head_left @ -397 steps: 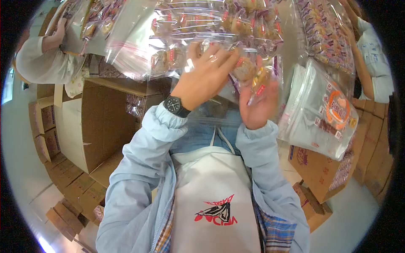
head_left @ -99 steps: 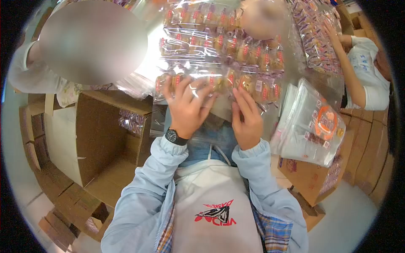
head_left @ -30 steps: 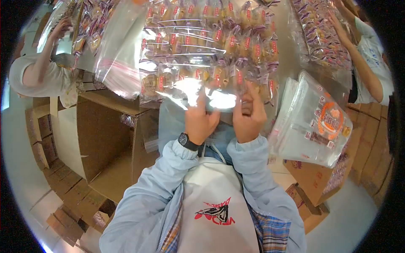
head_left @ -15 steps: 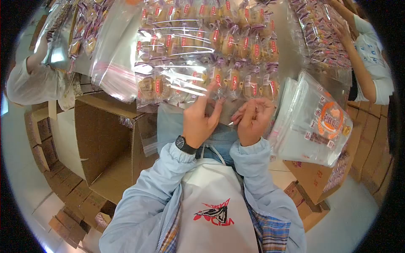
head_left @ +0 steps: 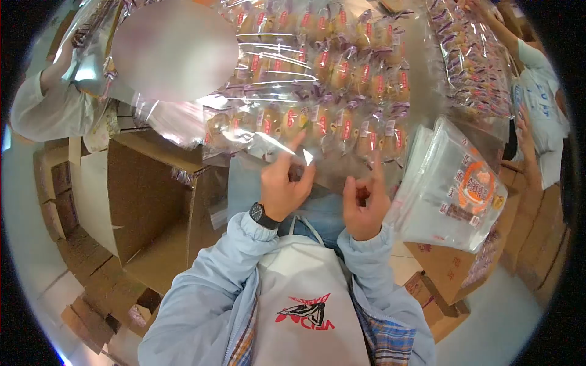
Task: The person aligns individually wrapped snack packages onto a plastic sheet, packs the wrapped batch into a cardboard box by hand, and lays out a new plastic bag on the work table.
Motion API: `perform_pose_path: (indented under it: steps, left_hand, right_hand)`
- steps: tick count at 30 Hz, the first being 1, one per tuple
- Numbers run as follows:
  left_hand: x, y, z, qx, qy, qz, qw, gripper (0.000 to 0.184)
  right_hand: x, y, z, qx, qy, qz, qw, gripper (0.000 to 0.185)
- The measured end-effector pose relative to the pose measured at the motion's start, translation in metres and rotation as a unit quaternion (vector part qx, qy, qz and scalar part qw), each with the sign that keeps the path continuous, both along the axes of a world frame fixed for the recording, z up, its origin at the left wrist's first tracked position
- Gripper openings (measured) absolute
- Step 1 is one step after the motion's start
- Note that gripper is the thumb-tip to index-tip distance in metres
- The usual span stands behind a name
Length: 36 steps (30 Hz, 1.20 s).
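A large clear bag (head_left: pixel 278 79) lies flat before me, with three rows of wrapped cakes in it, each with a red label. My left hand (head_left: pixel 285 186), with a black watch at the wrist, is just below the bottom row. Its index finger reaches onto the film and its thumb stands apart. To the right, my right hand (head_left: pixel 366 204) is near the bag's lower edge, index finger pointing up and thumb apart, other fingers curled. No cake is in either hand. Glare hides part of the film by my left fingertips.
Printed clear bags (head_left: pixel 461 189) lie in a stack at the right. An open cardboard box (head_left: pixel 149 207) stands at the lower left, another box (head_left: pixel 445 262) at the lower right. A person (head_left: pixel 540 104) is beside more bagged cakes (head_left: pixel 467 61); another person (head_left: pixel 52 116) is at the left.
My right hand has gone from a pinch at the bag's edge to a raised index finger. The left has shifted slightly down and left. The right-hand person's lower arm has dropped from their bagged cakes.
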<state>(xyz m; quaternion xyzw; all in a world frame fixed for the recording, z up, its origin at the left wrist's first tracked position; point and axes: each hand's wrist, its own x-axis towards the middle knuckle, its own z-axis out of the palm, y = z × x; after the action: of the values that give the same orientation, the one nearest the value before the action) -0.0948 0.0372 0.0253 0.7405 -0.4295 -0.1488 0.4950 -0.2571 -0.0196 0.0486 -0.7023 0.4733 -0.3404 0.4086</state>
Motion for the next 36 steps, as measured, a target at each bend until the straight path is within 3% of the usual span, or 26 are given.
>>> perform_pose_path:
  steps: [3, 4, 7, 10, 13, 16, 18, 19, 20, 21, 23, 25, 27, 29, 32, 35, 36]
  left_hand:
    - [0.009, 0.011, -0.004, -0.018, -0.022, -0.028, 0.999, 0.044]
    - [0.009, 0.016, -0.001, 0.039, -0.05, -0.016, 0.998, 0.038]
    - [0.016, 0.015, -0.003, -0.062, -0.074, -0.004, 0.995, 0.032]
    - [0.025, 0.017, 0.005, 0.018, -0.06, -0.022, 0.998, 0.028]
    - [0.026, 0.015, -0.003, -0.006, -0.109, -0.013, 0.994, 0.023]
    - [0.03, 0.011, 0.006, -0.082, -0.121, 0.039, 0.989, 0.02]
    - [0.034, 0.014, 0.003, -0.088, -0.127, 0.042, 0.987, 0.021]
    - [0.034, 0.016, 0.004, -0.083, -0.126, 0.041, 0.988, 0.021]
    - [0.037, 0.013, 0.005, -0.086, -0.127, 0.04, 0.987, 0.022]
    - [0.04, 0.007, 0.004, -0.095, -0.143, 0.046, 0.984, 0.022]
    - [0.041, 0.003, -0.002, -0.106, -0.17, 0.058, 0.978, 0.021]
    - [0.045, 0.001, -0.005, -0.106, -0.134, 0.051, 0.984, 0.018]
    - [0.049, -0.002, -0.009, -0.129, -0.092, 0.051, 0.986, 0.015]
    - [0.053, -0.004, 0.0, -0.113, -0.075, 0.048, 0.99, 0.016]
    - [0.054, -0.003, -0.008, -0.088, -0.074, 0.05, 0.992, 0.023]
    - [0.052, -0.002, -0.022, -0.065, -0.116, 0.038, 0.99, 0.034]
    - [0.054, -0.001, -0.025, -0.057, -0.132, 0.021, 0.989, 0.033]
  right_hand:
    - [0.0, -0.002, -0.005, -0.044, 0.064, 0.068, 0.995, 0.071]
    - [0.003, -0.001, -0.002, -0.052, 0.066, 0.094, 0.992, 0.07]
    - [0.013, 0.008, 0.005, -0.058, 0.044, 0.147, 0.986, 0.069]
    - [0.02, 0.012, 0.009, -0.076, 0.02, 0.213, 0.974, 0.07]
    - [0.036, 0.011, 0.02, -0.069, 0.057, 0.268, 0.959, 0.057]
    - [0.021, -0.014, 0.064, -0.191, -0.027, 0.399, 0.897, 0.032]
    - [0.008, -0.021, 0.078, -0.231, -0.162, 0.214, 0.935, 0.007]
    - [0.006, -0.031, 0.087, -0.169, -0.239, 0.087, 0.952, 0.006]
    - [0.004, -0.059, 0.1, -0.122, -0.244, 0.034, 0.962, 0.006]
    - [0.006, -0.09, 0.119, -0.045, -0.195, 0.009, 0.98, 0.013]
    - [0.039, -0.154, 0.122, -0.142, -0.056, 0.028, 0.988, 0.031]
    - [0.064, -0.219, 0.126, -0.154, 0.07, 0.144, 0.975, 0.046]
    - [0.066, -0.299, 0.111, -0.177, 0.177, 0.172, 0.953, 0.055]
    - [0.055, -0.408, 0.083, -0.053, 0.133, 0.11, 0.983, 0.066]
    - [0.075, -0.447, 0.064, -0.246, 0.289, 0.132, 0.916, 0.078]
    - [0.086, -0.47, 0.007, -0.327, 0.384, 0.214, 0.836, 0.086]
    - [0.094, -0.473, 0.007, -0.269, 0.405, 0.227, 0.844, 0.086]
